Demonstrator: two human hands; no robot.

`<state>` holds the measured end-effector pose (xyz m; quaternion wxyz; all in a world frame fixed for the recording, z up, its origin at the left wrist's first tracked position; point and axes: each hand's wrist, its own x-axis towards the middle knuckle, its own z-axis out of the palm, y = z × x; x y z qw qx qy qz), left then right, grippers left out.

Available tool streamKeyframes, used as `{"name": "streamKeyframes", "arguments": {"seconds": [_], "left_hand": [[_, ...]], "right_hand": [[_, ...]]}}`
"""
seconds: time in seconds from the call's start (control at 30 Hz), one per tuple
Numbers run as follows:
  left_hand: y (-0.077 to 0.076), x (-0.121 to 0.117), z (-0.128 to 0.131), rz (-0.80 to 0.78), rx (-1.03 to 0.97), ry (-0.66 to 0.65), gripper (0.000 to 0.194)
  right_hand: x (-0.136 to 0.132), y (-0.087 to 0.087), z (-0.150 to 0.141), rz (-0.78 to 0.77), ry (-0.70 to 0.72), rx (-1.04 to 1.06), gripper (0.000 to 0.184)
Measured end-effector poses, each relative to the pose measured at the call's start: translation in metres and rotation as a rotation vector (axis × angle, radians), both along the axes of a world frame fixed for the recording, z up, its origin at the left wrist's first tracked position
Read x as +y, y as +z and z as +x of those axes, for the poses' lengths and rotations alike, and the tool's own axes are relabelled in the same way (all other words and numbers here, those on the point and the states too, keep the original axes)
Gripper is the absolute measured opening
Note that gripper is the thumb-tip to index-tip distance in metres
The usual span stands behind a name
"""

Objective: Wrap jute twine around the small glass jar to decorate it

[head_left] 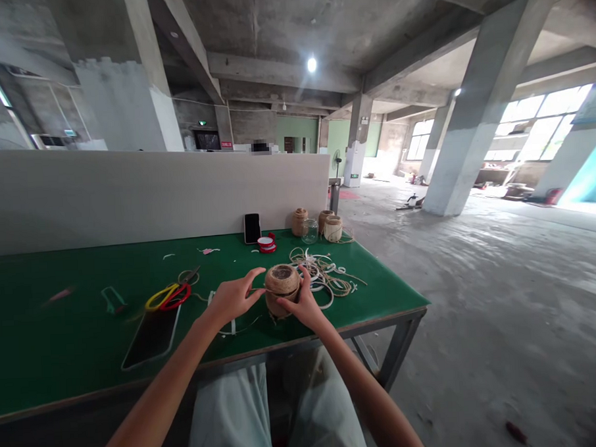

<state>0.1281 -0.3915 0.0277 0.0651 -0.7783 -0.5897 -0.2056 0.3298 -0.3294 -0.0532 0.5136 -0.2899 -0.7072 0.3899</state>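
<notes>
A jar wrapped in brown twine stands near the table's front edge, a dark gap showing between its upper and lower windings. My right hand grips its right side, thumb across the front and fingers around the far side. On the left, my left hand has thumb and forefinger spread apart, their tips at the jar's edge; whether they touch it I cannot tell. Loose twine and white strips lie in a tangle just right of the jar.
Scissors with yellow and red handles lie over a dark flat tablet-like thing on the green table. Behind are a phone, red tape rolls, a glass jar and wrapped jars. A white partition borders the back.
</notes>
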Motion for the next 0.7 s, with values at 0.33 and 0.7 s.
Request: {"name": "streamKeyframes", "arguments": {"seconds": [0.33,0.7], "left_hand": [[-0.007,0.019,-0.002,-0.073,-0.063,-0.092,0.052],[-0.015,0.018,0.015,-0.015,-0.155,-0.107,0.045]], "right_hand": [[0.009,0.009,0.006,-0.072,0.097,-0.006,0.097],[-0.001,-0.002,0.005,-0.167,0.169,0.125,0.118]]}}
